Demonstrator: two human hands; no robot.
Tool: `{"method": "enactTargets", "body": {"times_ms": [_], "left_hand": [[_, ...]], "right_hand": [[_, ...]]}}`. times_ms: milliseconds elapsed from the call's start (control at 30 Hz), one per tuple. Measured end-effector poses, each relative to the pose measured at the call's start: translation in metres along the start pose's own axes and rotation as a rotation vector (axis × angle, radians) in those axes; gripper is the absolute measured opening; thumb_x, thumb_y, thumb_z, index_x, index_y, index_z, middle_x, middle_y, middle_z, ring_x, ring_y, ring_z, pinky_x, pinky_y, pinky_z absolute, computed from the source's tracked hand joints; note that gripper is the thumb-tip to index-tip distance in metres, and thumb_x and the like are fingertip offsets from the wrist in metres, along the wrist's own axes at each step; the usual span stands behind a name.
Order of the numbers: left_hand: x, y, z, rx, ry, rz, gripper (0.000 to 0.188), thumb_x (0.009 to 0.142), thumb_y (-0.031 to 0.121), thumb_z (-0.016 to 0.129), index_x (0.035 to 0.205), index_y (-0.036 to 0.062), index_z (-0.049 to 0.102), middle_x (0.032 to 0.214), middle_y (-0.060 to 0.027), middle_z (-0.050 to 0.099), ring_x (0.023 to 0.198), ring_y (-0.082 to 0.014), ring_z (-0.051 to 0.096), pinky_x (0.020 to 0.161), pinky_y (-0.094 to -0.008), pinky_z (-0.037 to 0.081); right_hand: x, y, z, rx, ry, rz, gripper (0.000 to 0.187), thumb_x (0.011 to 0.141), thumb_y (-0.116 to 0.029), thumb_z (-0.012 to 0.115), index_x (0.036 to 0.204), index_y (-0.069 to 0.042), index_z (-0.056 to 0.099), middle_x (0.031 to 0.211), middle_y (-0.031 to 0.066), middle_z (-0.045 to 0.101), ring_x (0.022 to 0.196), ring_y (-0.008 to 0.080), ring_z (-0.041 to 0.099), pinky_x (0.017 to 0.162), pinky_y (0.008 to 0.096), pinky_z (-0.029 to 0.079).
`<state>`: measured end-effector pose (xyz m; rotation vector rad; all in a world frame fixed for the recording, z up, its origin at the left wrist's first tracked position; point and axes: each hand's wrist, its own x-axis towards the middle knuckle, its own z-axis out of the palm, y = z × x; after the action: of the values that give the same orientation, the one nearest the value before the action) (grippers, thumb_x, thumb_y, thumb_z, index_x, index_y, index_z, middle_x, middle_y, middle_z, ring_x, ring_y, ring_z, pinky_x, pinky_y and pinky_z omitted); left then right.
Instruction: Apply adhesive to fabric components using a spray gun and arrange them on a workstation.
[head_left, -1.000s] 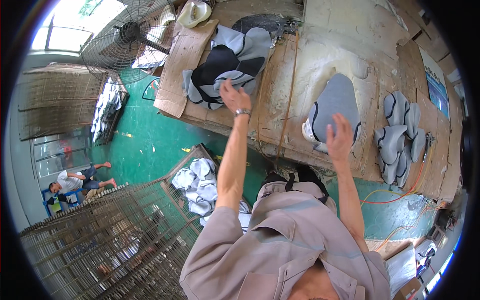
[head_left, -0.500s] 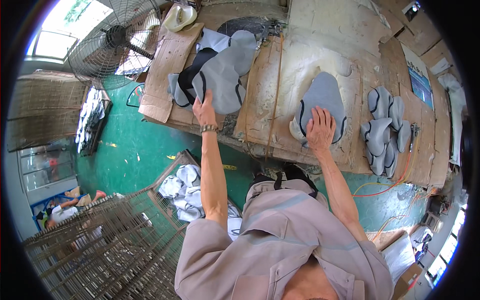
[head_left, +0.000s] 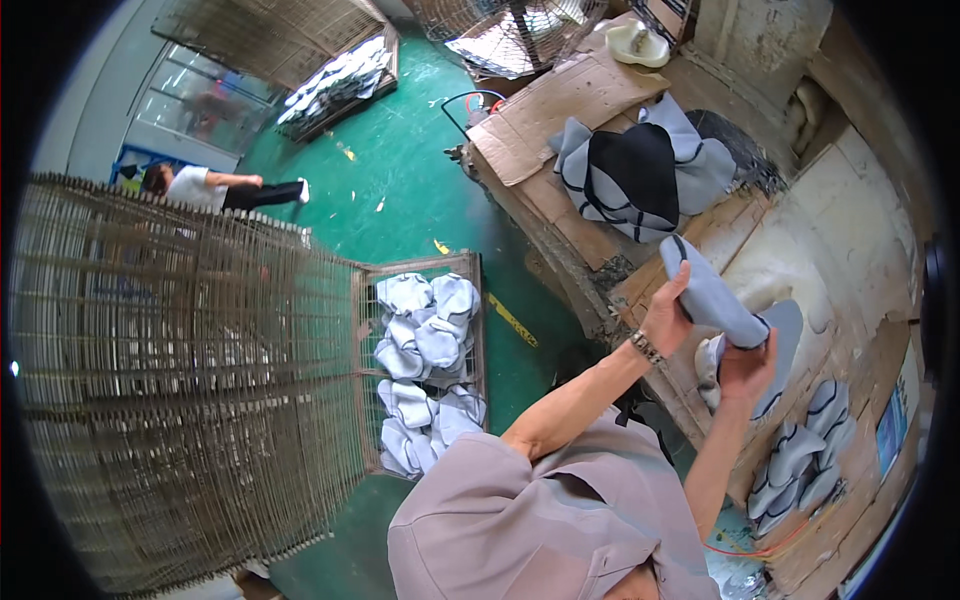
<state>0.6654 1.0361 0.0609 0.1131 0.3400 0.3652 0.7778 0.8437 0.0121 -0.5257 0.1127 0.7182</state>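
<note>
Both hands hold one folded grey fabric piece [head_left: 712,295] with black edging, lifted over the work table [head_left: 640,290]. My left hand [head_left: 668,312] grips its near left side, thumb along the cloth. The lower right end is in my right hand [head_left: 748,370], fingers curled round it. Beneath and beyond the right hand, another grey fabric piece [head_left: 785,335] lies over a cream-coloured form [head_left: 707,362], partly hidden by the hands. Farther left on the table is a loose pile of grey pieces [head_left: 700,165] with a black piece [head_left: 640,175] on top.
Several grey pieces [head_left: 800,455] lie at the table's right. A wire rack cart [head_left: 362,330] with grey pieces [head_left: 430,330] stands left. Behind are a caged fan [head_left: 520,30], a cream foam shape [head_left: 637,45], and another rack [head_left: 270,40]. A person [head_left: 205,187] is at far left.
The view has swung left. My left hand has come away from the pile, and my right hand has left the piece on the form. Both now hold a grey fabric piece in the air.
</note>
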Motion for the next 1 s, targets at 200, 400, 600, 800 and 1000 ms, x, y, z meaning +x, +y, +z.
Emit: {"method": "enactTargets", "body": {"times_ms": [200, 400, 600, 800, 1000], "left_hand": [[0.017, -0.019, 0.040, -0.060, -0.158, -0.048, 0.050, 0.099, 0.049, 0.059, 0.131, 0.0111, 0.056, 0.126, -0.0034, 0.064, 0.120, -0.0222, 0.058, 0.106, -0.0424, 0.044], [0.019, -0.039, 0.002, 0.207, -0.107, -0.141, 0.051, 0.103, 0.038, 0.054, 0.143, 0.0057, 0.050, 0.139, -0.0086, 0.060, 0.127, -0.0270, 0.057, 0.108, -0.0475, 0.045], [0.004, -0.137, -0.097, 0.344, 0.086, -0.559, 0.045, 0.102, 0.027, 0.060, 0.141, 0.0065, 0.050, 0.138, -0.0067, 0.059, 0.126, -0.0234, 0.057, 0.106, -0.0411, 0.046], [0.011, -0.138, -0.120, 0.549, 0.098, -0.501, 0.038, 0.100, 0.024, 0.064, 0.133, 0.0088, 0.057, 0.132, -0.0027, 0.064, 0.120, -0.0203, 0.060, 0.102, -0.0387, 0.048], [0.050, -0.159, -0.122, 0.736, 0.127, -0.297, 0.017, 0.095, 0.022, 0.072, 0.101, 0.0089, 0.065, 0.103, -0.0004, 0.069, 0.095, -0.0131, 0.062, 0.085, -0.0301, 0.050]], "right_hand": [[-0.032, -0.056, 0.079, -0.060, -0.095, -0.246, 0.047, 0.104, -0.025, 0.050, 0.139, 0.005, 0.053, 0.144, 0.0197, 0.055, 0.137, 0.0306, 0.049, 0.119, 0.0463, 0.032], [-0.088, -0.044, 0.051, -0.142, 0.405, -0.394, 0.043, 0.098, -0.031, 0.064, 0.132, -0.006, 0.061, 0.133, 0.0077, 0.065, 0.125, 0.0247, 0.059, 0.109, 0.0412, 0.043], [-0.165, -0.016, -0.111, -0.067, 0.782, -0.364, 0.040, 0.092, -0.029, 0.070, 0.125, -0.008, 0.062, 0.126, 0.0058, 0.068, 0.118, 0.0216, 0.061, 0.106, 0.0384, 0.043], [-0.164, -0.020, -0.113, -0.012, 0.719, -0.294, 0.024, 0.094, -0.025, 0.068, 0.114, -0.010, 0.067, 0.117, 0.0045, 0.071, 0.109, 0.0186, 0.064, 0.098, 0.0361, 0.047], [-0.139, -0.045, -0.135, -0.049, 0.774, -0.394, 0.012, 0.096, -0.023, 0.067, 0.100, -0.012, 0.066, 0.097, -0.0008, 0.069, 0.092, 0.0152, 0.064, 0.089, 0.0341, 0.049]]}}
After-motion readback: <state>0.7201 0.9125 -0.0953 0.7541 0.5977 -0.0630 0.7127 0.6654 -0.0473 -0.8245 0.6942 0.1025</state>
